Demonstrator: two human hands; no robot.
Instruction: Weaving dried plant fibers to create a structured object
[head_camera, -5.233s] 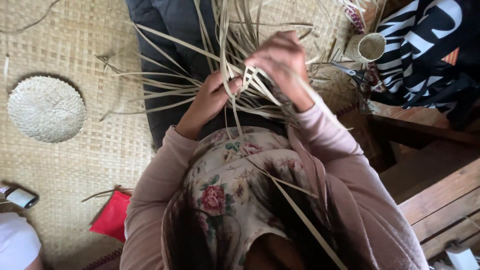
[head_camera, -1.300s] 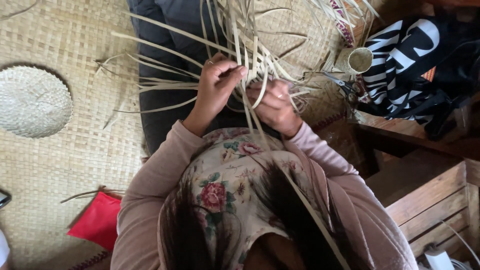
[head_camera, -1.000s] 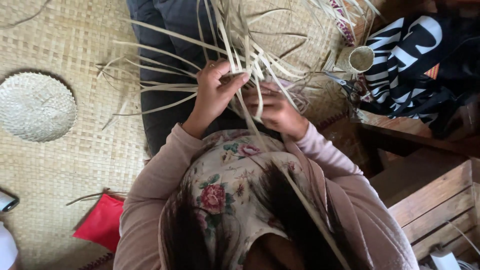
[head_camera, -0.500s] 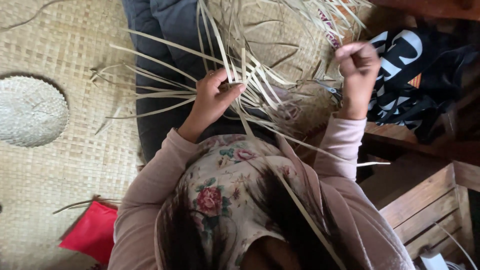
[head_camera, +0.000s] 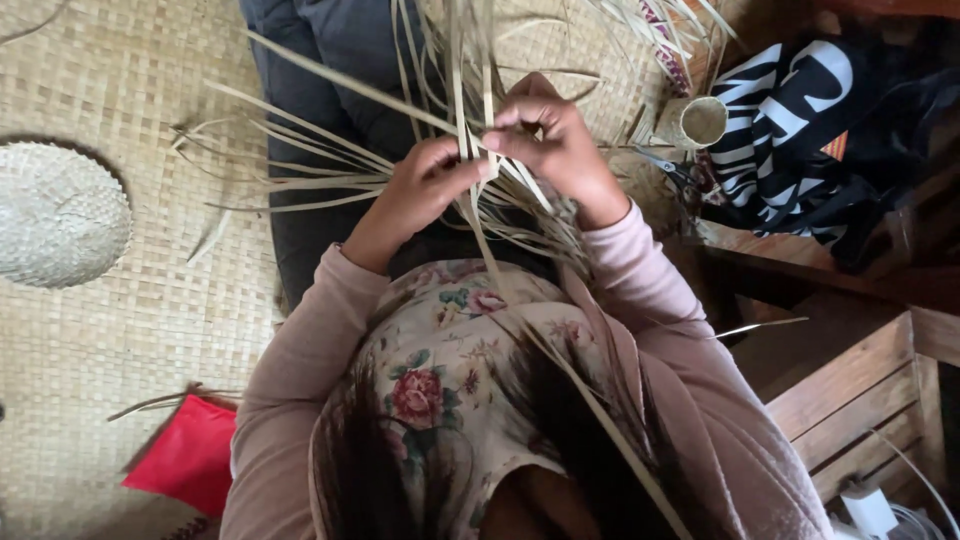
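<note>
A half-woven piece of pale straw strips (head_camera: 470, 130) rests on my lap over dark trousers (head_camera: 330, 110), with long loose strips fanning left and upward. My left hand (head_camera: 415, 190) pinches the strips at the woven centre. My right hand (head_camera: 550, 140) is closed on an upright strip right beside it, the fingertips of both hands almost touching. One long strip runs down across my floral scarf (head_camera: 440, 380).
A round woven disc (head_camera: 60, 215) lies on the woven floor mat (head_camera: 150, 330) at the left. A red cloth (head_camera: 185, 455) lies lower left. A small woven cup (head_camera: 695, 120), scissors (head_camera: 665, 165) and a black-and-white bag (head_camera: 800, 110) are at right, beside wooden boards (head_camera: 860, 400).
Half a second ago my right hand was out to the right, pulling a strip through. It has come back to the weave next to my left hand, which stayed put.
</note>
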